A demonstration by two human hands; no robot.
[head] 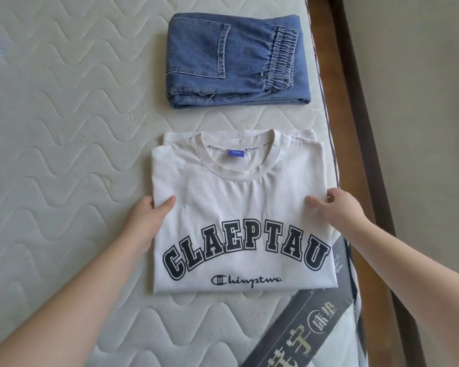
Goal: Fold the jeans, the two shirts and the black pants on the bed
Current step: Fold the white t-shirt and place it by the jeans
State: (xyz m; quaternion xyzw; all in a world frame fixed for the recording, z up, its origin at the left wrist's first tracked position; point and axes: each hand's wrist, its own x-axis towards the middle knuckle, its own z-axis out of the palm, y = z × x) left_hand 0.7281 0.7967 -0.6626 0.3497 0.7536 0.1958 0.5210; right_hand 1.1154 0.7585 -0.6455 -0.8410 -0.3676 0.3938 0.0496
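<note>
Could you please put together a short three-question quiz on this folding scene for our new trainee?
1. True or false: the jeans are already folded and lie apart from the white shirt.
2. Which holds the shirt's side edges? A) the left hand alone B) the right hand alone C) both hands
3. Fill in: the jeans lie ___ the shirt's collar, farther from the person.

Key
1. True: a strip of mattress shows between them.
2. C: each hand grips one side, thumb on top.
3. beyond
</note>
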